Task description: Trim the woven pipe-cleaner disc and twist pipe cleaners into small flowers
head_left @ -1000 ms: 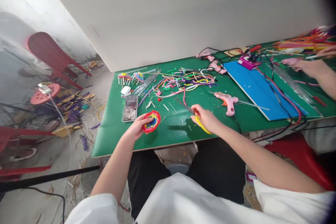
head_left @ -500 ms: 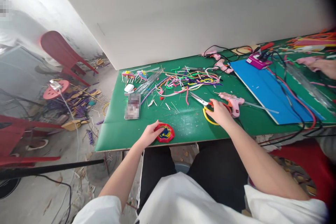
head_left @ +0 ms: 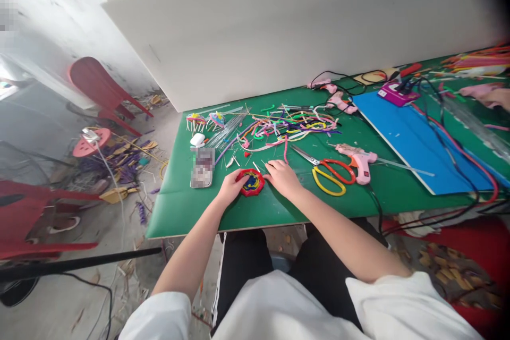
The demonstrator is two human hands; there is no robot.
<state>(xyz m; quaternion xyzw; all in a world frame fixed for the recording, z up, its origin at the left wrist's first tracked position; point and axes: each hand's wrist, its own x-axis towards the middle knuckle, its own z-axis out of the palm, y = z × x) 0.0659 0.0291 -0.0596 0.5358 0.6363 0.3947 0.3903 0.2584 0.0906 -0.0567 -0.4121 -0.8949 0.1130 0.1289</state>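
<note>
We see our left hand [head_left: 229, 187] pinching the left edge of a little round mat [head_left: 251, 182] (red around the outside, blue and yellow in the middle). The mat lies flat near the front of the green table [head_left: 187, 210]. Our right hand [head_left: 282, 176] rests on the table just beside the mat's right edge. Its fingers are loose and a bit spread, and it holds nothing. To the right lie the scissors [head_left: 329, 171], with one red and one yellow handle, well apart from the hand. A pink glue gun [head_left: 358, 157] lies just past them. A phone [head_left: 202, 168] lies to the left of the mat. Behind the mat is a heap of fuzzy colored wires [head_left: 287, 125]
</note>
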